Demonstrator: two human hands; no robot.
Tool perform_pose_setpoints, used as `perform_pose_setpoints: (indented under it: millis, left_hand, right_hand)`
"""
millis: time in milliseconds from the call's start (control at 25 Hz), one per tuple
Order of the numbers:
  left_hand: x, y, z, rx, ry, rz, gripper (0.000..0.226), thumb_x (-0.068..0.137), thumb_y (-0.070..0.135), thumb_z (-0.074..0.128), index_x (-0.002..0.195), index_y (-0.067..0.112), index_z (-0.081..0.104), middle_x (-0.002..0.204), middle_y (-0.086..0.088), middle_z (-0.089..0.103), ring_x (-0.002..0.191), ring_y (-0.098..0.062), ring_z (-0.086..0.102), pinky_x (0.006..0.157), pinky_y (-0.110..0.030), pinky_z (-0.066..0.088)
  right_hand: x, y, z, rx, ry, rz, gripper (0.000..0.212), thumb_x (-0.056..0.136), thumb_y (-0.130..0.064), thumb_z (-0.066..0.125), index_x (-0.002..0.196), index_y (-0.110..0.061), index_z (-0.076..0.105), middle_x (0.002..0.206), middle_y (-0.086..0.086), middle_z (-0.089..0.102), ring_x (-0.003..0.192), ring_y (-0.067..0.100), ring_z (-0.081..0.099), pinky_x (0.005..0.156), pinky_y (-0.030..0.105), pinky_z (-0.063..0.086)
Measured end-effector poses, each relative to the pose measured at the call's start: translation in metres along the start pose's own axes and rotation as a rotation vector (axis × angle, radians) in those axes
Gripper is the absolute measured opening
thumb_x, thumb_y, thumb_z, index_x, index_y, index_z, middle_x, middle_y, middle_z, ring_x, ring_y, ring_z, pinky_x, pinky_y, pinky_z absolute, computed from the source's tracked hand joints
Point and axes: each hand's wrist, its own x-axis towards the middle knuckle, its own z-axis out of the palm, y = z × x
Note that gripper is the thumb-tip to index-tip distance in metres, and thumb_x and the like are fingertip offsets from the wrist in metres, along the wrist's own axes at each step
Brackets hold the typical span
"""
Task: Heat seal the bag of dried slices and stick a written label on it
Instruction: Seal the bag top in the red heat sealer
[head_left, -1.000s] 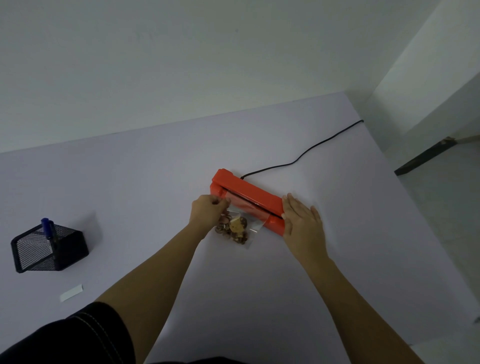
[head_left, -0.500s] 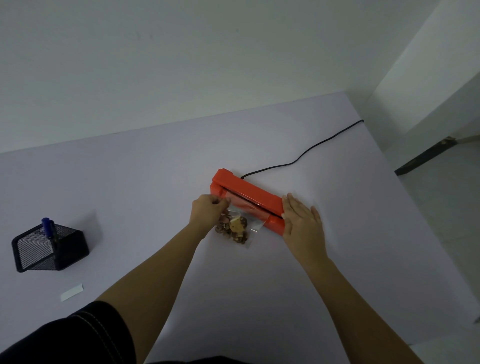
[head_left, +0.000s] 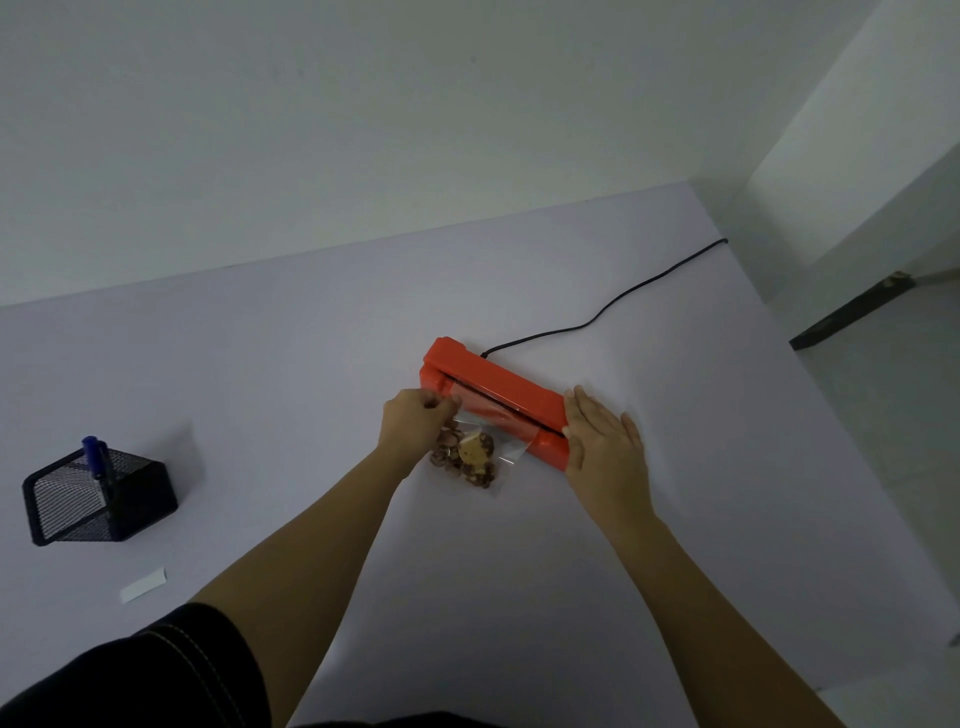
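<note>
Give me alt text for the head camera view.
A person's left hand pinches a clear bag of dried slices at an orange heat sealer, while the right hand lies flat at its end. A mesh pen holder and white label lie left.

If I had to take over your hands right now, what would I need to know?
Left hand pinches the top edge of the bag of dried slices, whose mouth lies across the red heat sealer.
Right hand lies flat against the sealer's right end, fingers straight.
Done: the bag is placed in the sealer. I cannot tell whether a seal is made yet.
Left: press the sealer shut, take the blue pen from the mesh holder, write on the white label strip, and stick it on the bag.
</note>
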Motion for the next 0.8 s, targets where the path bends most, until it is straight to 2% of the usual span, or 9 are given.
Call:
perform_pose_setpoints:
  millis: [800]
  left_hand:
    - [0.0026, -0.0037, 0.0017, -0.009, 0.01, 0.004, 0.023, 0.09, 0.025, 0.061, 0.077, 0.006, 0.065, 0.069, -0.006, 0.067, 0.038, -0.003, 0.06, 0.037, -0.011, 0.043]
  right_hand:
    - [-0.0011, -0.0005, -0.0012, -0.013, -0.015, 0.006, 0.049, 0.089, -0.024, 0.029, 0.127, -0.008, 0.055, 0.13, 0.009, 0.058, 0.117, 0.025, 0.057, 0.101, 0.052, 0.034]
